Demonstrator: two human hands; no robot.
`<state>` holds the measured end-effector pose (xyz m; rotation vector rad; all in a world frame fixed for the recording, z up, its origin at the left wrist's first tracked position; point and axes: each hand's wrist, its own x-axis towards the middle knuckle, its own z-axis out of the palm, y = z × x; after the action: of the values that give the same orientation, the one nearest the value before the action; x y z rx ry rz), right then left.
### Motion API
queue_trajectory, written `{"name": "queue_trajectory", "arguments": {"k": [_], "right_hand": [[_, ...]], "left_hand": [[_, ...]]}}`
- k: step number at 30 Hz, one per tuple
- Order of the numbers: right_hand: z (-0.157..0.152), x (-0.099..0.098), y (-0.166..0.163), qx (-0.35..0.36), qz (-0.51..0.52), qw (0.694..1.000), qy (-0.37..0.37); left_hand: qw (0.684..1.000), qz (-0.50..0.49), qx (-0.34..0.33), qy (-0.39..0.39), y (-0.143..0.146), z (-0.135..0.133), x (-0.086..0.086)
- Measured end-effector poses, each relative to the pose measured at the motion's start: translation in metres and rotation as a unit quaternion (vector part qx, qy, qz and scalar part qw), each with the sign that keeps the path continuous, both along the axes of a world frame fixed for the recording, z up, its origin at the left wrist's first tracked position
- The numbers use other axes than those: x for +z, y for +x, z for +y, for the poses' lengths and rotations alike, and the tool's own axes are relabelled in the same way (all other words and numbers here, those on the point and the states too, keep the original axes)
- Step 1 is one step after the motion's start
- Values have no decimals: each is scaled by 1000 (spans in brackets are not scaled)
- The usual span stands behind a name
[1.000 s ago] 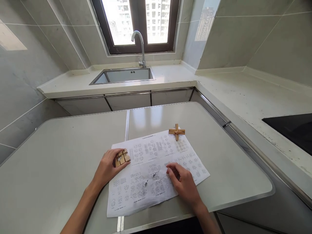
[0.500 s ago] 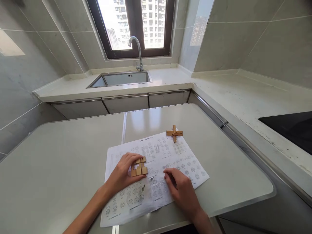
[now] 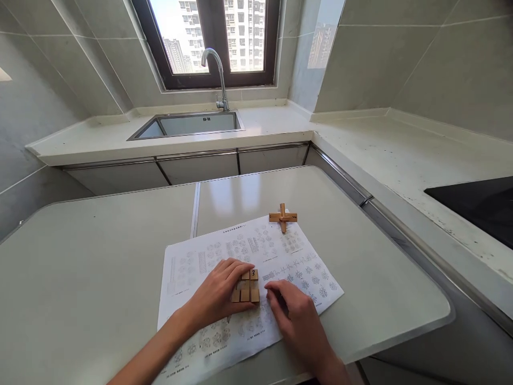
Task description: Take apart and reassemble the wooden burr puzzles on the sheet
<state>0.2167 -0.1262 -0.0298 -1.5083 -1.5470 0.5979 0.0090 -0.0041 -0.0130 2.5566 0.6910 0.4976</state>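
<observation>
A printed sheet of diagrams [image 3: 192,267] lies on the grey table [image 3: 100,251]. My left hand [image 3: 218,297] is closed around a bundle of wooden puzzle blocks [image 3: 246,287], one marked "3", resting on the middle of the sheet. My right hand [image 3: 294,315] lies just right of the blocks, fingers curled and its fingertips touching or almost touching them. A small wooden cross-shaped puzzle [image 3: 282,216] stands at the sheet's far right corner, beyond both hands.
Behind the table runs a white counter with a steel sink [image 3: 188,124] and a curved tap [image 3: 216,75] under a window. The counter turns along the right wall, where a black hob [image 3: 476,203] is set in. The table's rounded edge [image 3: 443,315] is at the right.
My left hand has slid the wooden blocks from the sheet's left edge rightward to its middle, up against my right hand. The view has shifted slightly to the right.
</observation>
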Motion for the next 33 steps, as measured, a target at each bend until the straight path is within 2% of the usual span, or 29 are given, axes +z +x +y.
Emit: {"name": "queue_trajectory", "arguments": {"k": [9, 13, 16, 20, 24, 28, 33], "right_hand": [[2, -4, 0, 31, -39, 999, 22], [4, -6, -3, 36, -78, 996, 16], [6, -8, -8, 29, -102, 994, 6], [7, -10, -13, 12, -127, 992, 14], [7, -4, -10, 12, -50, 999, 8], [18, 16, -2, 25, 63, 998, -14], [53, 39, 4, 131, 132, 981, -52]], "left_hand": [[998, 21, 47, 22, -24, 7, 1], [995, -13, 68, -65, -35, 12, 2], [983, -45, 86, -154, -38, 11, 9], [965, -70, 109, -229, -36, 6, 18], [953, -87, 116, -266, -35, 4, 17], [938, -115, 134, -299, -32, 4, 15], [916, -148, 167, -333, -26, 3, 17]]}}
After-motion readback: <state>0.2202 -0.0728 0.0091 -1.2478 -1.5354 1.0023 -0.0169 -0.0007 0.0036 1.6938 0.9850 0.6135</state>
